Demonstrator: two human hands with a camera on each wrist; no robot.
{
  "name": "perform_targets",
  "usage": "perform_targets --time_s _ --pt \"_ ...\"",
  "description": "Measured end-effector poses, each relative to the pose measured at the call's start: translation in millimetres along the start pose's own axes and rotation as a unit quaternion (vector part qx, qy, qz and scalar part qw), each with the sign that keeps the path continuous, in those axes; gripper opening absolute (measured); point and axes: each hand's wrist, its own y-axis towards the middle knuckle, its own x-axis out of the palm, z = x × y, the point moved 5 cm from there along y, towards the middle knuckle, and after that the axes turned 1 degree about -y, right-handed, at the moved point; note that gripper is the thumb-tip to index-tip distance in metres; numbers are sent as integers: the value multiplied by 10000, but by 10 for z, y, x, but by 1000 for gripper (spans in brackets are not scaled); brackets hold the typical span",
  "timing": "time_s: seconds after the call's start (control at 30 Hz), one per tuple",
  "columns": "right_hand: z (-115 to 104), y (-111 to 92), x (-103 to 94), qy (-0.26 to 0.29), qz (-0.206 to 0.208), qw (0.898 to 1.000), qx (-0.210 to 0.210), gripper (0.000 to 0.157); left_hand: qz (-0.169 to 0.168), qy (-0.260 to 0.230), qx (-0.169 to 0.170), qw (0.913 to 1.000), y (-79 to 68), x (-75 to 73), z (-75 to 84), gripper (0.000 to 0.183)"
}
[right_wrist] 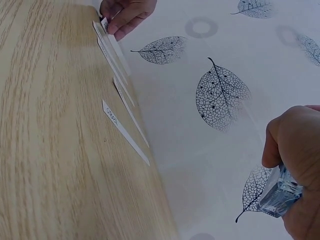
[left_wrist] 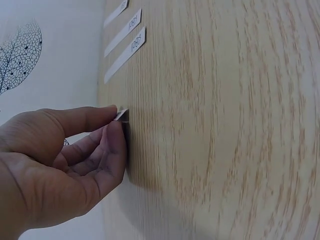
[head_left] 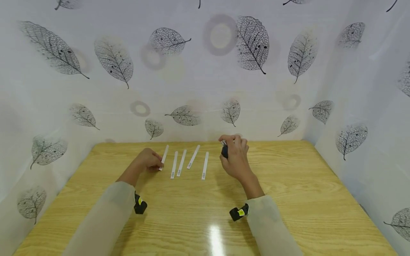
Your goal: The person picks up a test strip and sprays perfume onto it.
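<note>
Near the back left of the table, my left hand (head_left: 148,159) pinches the near end of a white paper strip (head_left: 164,153) between thumb and fingertips. In the left wrist view only a small end of that strip (left_wrist: 121,114) shows. To its right lie several more narrow strips, with small dark printing at their near ends, such as the rightmost strip (head_left: 205,165). Above the table, right of the strips, my right hand (head_left: 236,156) grips a small perfume bottle (head_left: 224,150), dark in the head view. Its clear, glassy end (right_wrist: 281,195) shows in the right wrist view.
The wood-grain table (head_left: 192,213) ends at the back against a pale curtain (head_left: 198,78) printed with dark leaves. That sheeting also rises on both sides. Black wrist cameras sit at the left cuff (head_left: 123,188) and the right cuff (head_left: 257,202).
</note>
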Motion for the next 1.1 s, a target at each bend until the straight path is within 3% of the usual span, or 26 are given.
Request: perform_targets --time_s 0.27,0.67,1.1 --pt "5 2 -12 11 -33 10000 55 59 -162 99 30 9998 32 -34 -5 30" --pt "-2 9 -21 38 -28 10000 29 58 -308 224 242 9990 -42 -54 78 33" --pt "10 5 -7 47 -77 9999 79 58 -288 889 971 9909 -100 43 122 32"
